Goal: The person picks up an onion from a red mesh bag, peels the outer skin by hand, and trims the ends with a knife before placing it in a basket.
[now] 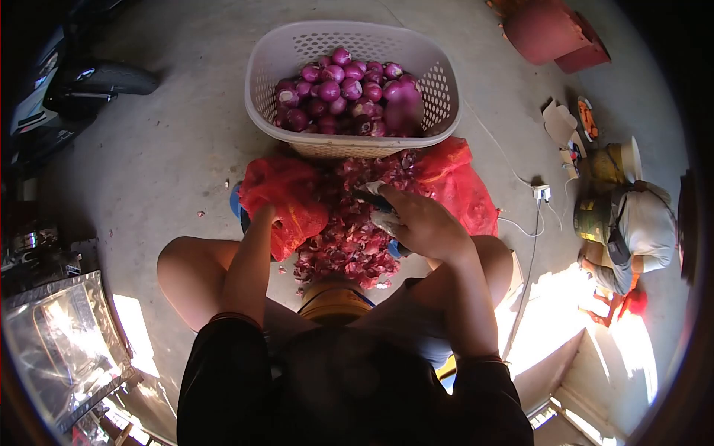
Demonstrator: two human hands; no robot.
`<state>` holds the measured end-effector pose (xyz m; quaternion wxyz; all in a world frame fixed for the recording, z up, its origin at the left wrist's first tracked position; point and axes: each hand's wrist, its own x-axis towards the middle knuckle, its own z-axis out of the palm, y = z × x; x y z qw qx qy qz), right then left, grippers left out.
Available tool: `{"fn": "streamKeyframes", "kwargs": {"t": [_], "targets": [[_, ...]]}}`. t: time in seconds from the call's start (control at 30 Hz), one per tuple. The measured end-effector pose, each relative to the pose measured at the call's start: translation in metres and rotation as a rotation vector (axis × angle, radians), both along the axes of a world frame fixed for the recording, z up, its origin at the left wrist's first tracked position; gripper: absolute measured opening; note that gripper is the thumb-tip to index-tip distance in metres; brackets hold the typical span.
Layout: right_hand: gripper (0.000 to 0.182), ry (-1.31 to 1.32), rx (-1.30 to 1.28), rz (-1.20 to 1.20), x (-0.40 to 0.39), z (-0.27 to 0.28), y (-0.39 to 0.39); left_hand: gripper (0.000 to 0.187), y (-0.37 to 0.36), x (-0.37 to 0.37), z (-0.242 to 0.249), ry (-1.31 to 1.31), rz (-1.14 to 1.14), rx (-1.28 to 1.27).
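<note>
Onions (338, 93), purple and peeled, fill the white basket (439, 82) on the concrete floor just ahead of the person's knees. Between the basket and the knees sits a red plastic bag (461, 186), spread open and heaped with onion skins (346, 245). Right hand (420, 223) is over the heap, fingers curled around a knife (372, 199) with a dark handle; something pale shows at the fingertips, too small to say what it is. Left hand (262, 215) is down at the left edge of the bag, mostly hidden behind the red plastic, so I cannot tell whether it grips or rests loose. Off to the right, another person (632, 230) crouches on the floor, well apart, with a white power strip (541, 193) and its cable between.
</note>
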<state>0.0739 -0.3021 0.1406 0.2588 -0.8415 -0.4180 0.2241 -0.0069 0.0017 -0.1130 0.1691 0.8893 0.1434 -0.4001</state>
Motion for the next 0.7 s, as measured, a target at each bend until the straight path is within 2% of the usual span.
{"fn": "streamKeyframes", "kwargs": {"t": [0.13,0.23,0.27,0.3,0.37,0.4,0.43,0.5,0.53,0.6,0.67,0.7], "targets": [[0.045,0.071,-0.027,0.014,-0.001,0.002,0.003,0.031,-0.015,0.016,0.086,0.267,-0.112,-0.191],[0.046,0.03,0.038,0.021,-0.002,0.0,0.004,0.031,-0.025,0.016,0.151,0.356,-0.024,-0.466],[0.046,0.026,0.062,0.018,-0.002,0.0,0.005,0.031,-0.026,0.013,0.17,0.327,0.053,-0.596],[0.047,0.025,0.086,0.015,-0.002,0.0,0.006,0.039,-0.025,0.008,0.187,0.212,0.168,-0.808],[0.049,-0.005,0.172,-0.035,-0.003,0.002,0.009,0.05,-0.024,0.01,0.224,-0.179,0.076,-0.966],[0.052,-0.021,0.23,-0.066,-0.003,0.005,0.01,0.055,-0.027,0.012,0.232,-0.383,0.024,-1.042],[0.056,-0.037,0.288,-0.095,-0.002,0.008,0.011,0.057,-0.029,0.013,0.231,-0.387,0.064,-1.146],[0.051,0.035,0.243,-0.132,-0.004,0.013,0.012,0.062,-0.034,0.02,0.229,-0.399,0.141,-1.363],[0.048,0.073,0.219,-0.149,-0.005,0.016,0.012,0.061,-0.041,0.02,0.23,-0.327,0.276,-1.522],[0.051,0.228,0.372,-0.104,-0.008,0.015,0.015,0.061,-0.057,0.012,0.236,-0.169,0.57,-1.821],[0.057,0.302,0.584,-0.044,-0.013,-0.002,0.017,0.06,-0.068,0.006,0.244,-0.309,0.603,-1.704],[0.056,0.381,0.574,-0.043,-0.014,0.005,0.016,0.06,-0.071,0.004,0.248,-0.372,0.615,-1.644]]}}
